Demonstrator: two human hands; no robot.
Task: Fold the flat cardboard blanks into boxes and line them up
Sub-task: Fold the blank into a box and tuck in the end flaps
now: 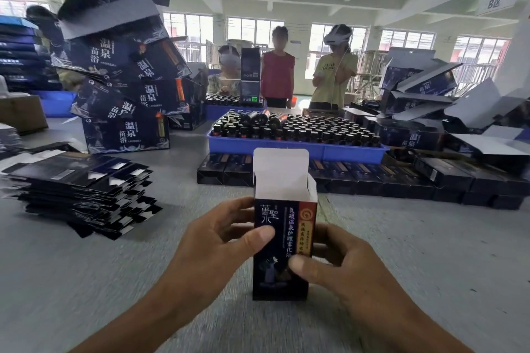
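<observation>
A dark blue folded box (282,218) with gold lettering stands upright in front of me, its white top flap raised and its mouth open. My left hand (212,246) grips its left side, thumb across the front face. My right hand (332,264) grips its right side lower down, thumb on the front. A stack of flat dark blanks (77,186) lies on the grey table (430,252) to the left. A row of finished dark boxes (372,178) lies lined up beyond the held box.
A blue tray (295,149) full of dark bottles sits behind the row. Large printed cartons (126,86) are piled at the back left, more opened cartons (430,112) at the right. Three people stand at the table's far side.
</observation>
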